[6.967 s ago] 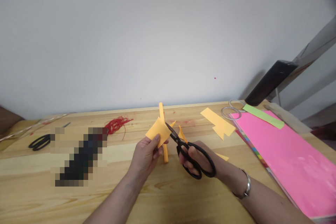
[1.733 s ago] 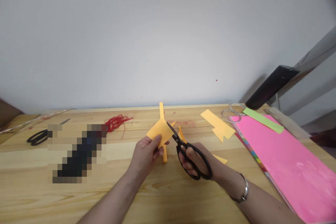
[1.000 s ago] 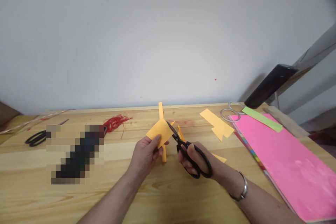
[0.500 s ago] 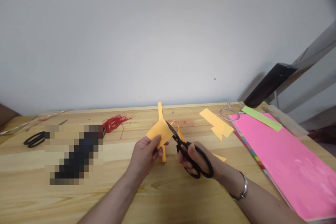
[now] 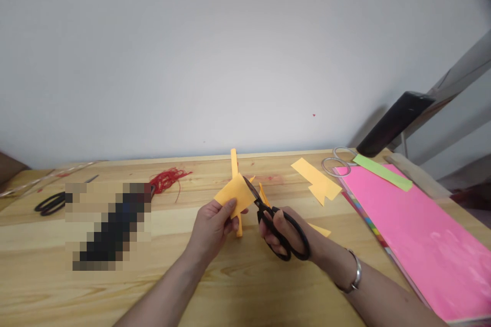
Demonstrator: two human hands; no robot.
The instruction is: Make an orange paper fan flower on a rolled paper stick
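Between thumb and fingers, my left hand (image 5: 217,222) pinches a small orange piece of paper (image 5: 235,193) above the table. My right hand (image 5: 282,230) is wrapped round the handles of black-handled scissors (image 5: 294,235). Their blades point up and left and lie along the paper's right edge; how far they are apart is hard to make out. Beneath the paper and the left fingers lies a long narrow orange strip (image 5: 234,161), its middle hidden. Small orange offcuts (image 5: 263,194) lie just behind the blades.
On the wooden table (image 5: 169,286), orange scraps (image 5: 316,179) lie to the right. Pink paper sheets (image 5: 414,235) carry a green strip (image 5: 383,172) beside grey-handled scissors (image 5: 336,167). At left are red thread (image 5: 168,180), black scissors (image 5: 49,203) and a blurred-out dark object (image 5: 111,230). A black cylinder (image 5: 395,123) leans at back right.
The orange paper in my left hand has shifted very slightly to the right and tilted a little against the scissor blades. The scissor handles have drawn slightly closer together.
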